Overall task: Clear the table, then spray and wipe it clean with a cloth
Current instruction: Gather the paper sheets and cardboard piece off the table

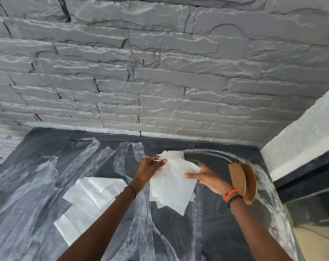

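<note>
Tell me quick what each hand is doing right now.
Left hand: pinches the top of the white sheets.
Right hand: grips the same white sheets at their right edge.

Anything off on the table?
Yes: white streaks smear the dark table, loose sheets lie on its left, and two brown ovals stand on edge near the right rim; left hand and right hand hold another sheet.
</note>
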### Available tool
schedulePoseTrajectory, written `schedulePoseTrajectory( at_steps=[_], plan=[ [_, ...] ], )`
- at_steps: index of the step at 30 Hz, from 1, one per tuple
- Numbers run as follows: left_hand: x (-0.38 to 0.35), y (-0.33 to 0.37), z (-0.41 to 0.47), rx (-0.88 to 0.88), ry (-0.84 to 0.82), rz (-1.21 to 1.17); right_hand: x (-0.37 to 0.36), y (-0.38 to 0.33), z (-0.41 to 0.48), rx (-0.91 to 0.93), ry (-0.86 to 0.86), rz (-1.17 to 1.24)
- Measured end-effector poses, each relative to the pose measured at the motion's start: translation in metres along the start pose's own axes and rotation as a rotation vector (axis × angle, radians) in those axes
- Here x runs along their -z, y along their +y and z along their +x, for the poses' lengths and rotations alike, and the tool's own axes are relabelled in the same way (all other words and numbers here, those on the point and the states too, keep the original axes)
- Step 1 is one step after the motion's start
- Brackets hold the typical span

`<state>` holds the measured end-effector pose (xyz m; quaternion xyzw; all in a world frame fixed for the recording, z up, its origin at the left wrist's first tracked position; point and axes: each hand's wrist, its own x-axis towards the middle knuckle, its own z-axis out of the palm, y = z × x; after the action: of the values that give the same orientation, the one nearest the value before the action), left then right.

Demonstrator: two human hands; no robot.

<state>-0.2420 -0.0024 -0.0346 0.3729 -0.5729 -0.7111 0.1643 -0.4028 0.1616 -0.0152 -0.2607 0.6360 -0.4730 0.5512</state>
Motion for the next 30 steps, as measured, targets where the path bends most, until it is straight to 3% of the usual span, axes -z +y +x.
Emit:
schedulePoseTrajectory(
  at_steps=[5, 12, 15, 20, 28, 30],
  plan=[
    [0.005, -0.019, 0.003, 0.132, 0.049, -0.115, -0.009, 0.012, 0.023, 0.043, 0.184, 0.242],
    [0.006, -0.018, 0.016, 0.092, 0.142, -0.168, -0.012, 0.010, 0.049, 0.151, 0.411, -0.094],
    [0.006, -0.012, 0.029, 0.100, 0.167, -0.119, -0.015, 0.010, 0.067, 0.111, 0.483, -0.242],
    [0.006, -0.015, 0.040, 0.218, 0.136, -0.069, -0.007, 0.024, 0.088, -0.135, 0.490, -0.321],
    [0.015, -0.034, 0.027, 0.267, 0.019, 0.026, -0.011, 0.029, 0.087, -0.107, 0.540, -0.371],
    [0.017, -0.033, 0.021, 0.248, -0.014, -0.003, -0.016, 0.025, 0.086, -0.110, 0.532, -0.282]
  ],
)
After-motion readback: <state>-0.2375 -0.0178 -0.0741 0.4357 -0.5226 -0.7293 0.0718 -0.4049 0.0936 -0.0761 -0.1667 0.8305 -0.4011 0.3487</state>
